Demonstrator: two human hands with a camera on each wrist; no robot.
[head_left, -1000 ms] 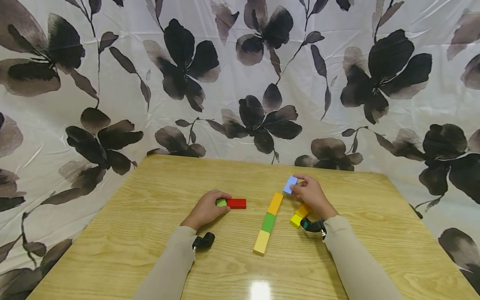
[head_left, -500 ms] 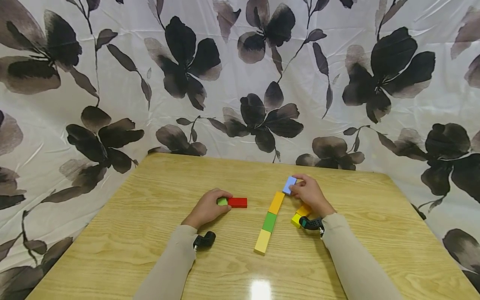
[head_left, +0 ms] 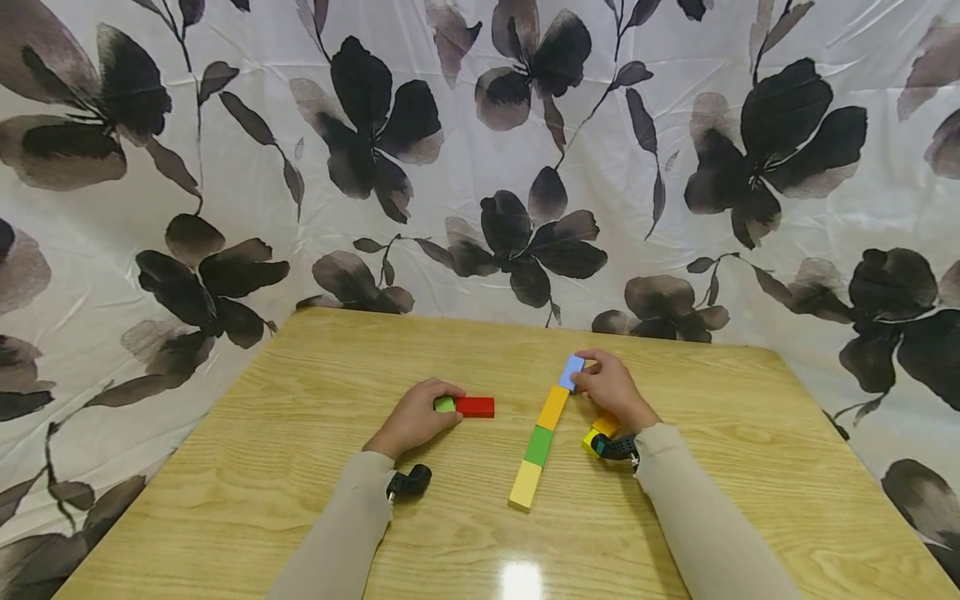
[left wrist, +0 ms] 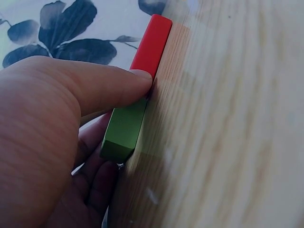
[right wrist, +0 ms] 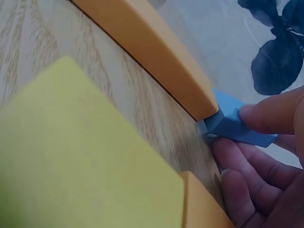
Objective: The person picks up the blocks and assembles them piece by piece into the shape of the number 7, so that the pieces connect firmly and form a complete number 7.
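Note:
My right hand (head_left: 611, 387) pinches a light blue block (head_left: 572, 372) between thumb and fingers at the far end of a slanting row. In the right wrist view the blue block (right wrist: 232, 118) meets the end of an orange block (right wrist: 156, 52). That row continues toward me with a green block (head_left: 538, 446) and a pale yellow block (head_left: 524, 486). On the left, my left hand (head_left: 415, 418) grips a light green block (head_left: 445, 404) and a red block (head_left: 476, 407) end to end, the thumb lying across their joint in the left wrist view.
Beneath the right wrist sit a bright yellow block (head_left: 591, 442) and an orange block (head_left: 606, 424), partly hidden by the wrist camera (head_left: 617, 448). The wooden table (head_left: 360, 342) ends at a floral cloth (head_left: 450, 150) behind.
My right hand has moved slightly left and toward the row, bringing the blue block up to the orange block's far end. The left hand has stayed in place.

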